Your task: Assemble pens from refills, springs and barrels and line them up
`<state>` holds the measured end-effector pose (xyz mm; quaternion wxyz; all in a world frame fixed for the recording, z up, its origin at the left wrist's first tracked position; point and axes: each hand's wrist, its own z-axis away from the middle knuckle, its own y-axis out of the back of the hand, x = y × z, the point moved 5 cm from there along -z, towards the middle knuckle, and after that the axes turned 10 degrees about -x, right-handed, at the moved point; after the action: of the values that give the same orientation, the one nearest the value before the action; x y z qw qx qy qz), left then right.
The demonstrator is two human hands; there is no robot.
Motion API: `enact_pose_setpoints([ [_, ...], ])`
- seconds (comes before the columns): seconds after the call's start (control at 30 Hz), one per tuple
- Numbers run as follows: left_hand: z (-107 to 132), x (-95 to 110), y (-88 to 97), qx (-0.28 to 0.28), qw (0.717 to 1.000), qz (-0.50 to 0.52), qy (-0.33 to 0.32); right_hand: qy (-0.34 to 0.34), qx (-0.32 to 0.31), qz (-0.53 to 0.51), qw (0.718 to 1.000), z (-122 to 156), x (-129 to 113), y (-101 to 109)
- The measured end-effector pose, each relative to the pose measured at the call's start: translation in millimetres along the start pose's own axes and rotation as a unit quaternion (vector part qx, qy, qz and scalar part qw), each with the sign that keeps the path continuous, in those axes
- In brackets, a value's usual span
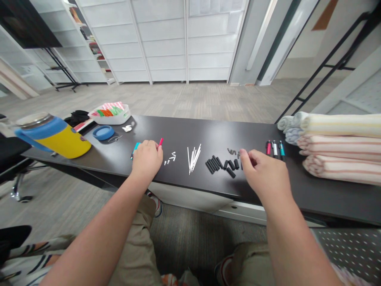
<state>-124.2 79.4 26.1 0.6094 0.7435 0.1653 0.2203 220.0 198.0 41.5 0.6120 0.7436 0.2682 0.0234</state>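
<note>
On the black table (pixel 184 131) my left hand (pixel 147 159) rests closed over coloured pen barrels: a red one (pixel 161 142) sticks out at its right and a teal one (pixel 135 149) at its left. My right hand (pixel 263 172) hovers over the table with fingers curled, its fingertips near small grey springs (pixel 232 151) and a heap of black pen grips (pixel 222 164). Between the hands lie thin white refills (pixel 194 158) and tiny white parts (pixel 170 158). Three assembled pens (pixel 274 149) lie just beyond my right hand.
Folded striped towels (pixel 339 145) are stacked at the table's right end. At the left end lie a yellow and blue jug (pixel 56 137) on its side, a blue lid (pixel 103 132) and a white tray of coloured items (pixel 111 112). An office chair stands at far left.
</note>
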Motion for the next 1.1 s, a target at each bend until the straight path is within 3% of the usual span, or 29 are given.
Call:
enact_pose_setpoints([
  [0.1,4,4,-2.5,-0.008,0.974,0.222,-0.038,0.056,-0.002,-0.026,0.998,7,-21,-5],
  [0.2,5,8,-12.7,-0.054,0.873,0.480,-0.061,0.095,-0.023,-0.048,0.994,14,-40,-13],
  [0.27,3,8,-14.9,-0.055,0.813,0.574,-0.080,0.113,-0.039,-0.056,0.991,18,-49,-18],
  [0.3,3,8,-14.1,-0.049,0.798,0.594,-0.090,0.120,-0.045,-0.058,0.990,20,-53,-19],
  [0.37,3,5,-10.0,-0.033,0.803,0.587,-0.098,0.130,-0.049,-0.060,0.988,22,-57,-21],
  [0.43,4,1,-6.4,-0.043,0.854,0.510,-0.091,0.133,-0.047,-0.063,0.988,22,-58,-21],
  [0.53,6,-1,-4.8,-0.082,0.942,0.313,-0.089,0.134,-0.039,-0.067,0.988,22,-57,-20],
  [0.63,6,-1,-8.5,-0.110,0.967,0.205,-0.104,0.133,-0.039,-0.069,0.988,21,-56,-20],
  [0.77,6,2,-11.2,-0.120,0.966,0.199,-0.108,0.130,-0.041,-0.069,0.988,21,-55,-21],
  [0.87,10,9,-0.9,-0.077,0.953,0.248,-0.157,0.136,-0.043,-0.073,0.987,21,-57,-22],
  [1.0,24,27,20.3,-0.001,0.889,0.327,-0.320,0.151,-0.052,-0.081,0.984,23,-60,-25],
  [1.1,34,36,28.3,0.026,0.848,0.370,-0.379,0.163,-0.062,-0.084,0.981,26,-64,-27],
])
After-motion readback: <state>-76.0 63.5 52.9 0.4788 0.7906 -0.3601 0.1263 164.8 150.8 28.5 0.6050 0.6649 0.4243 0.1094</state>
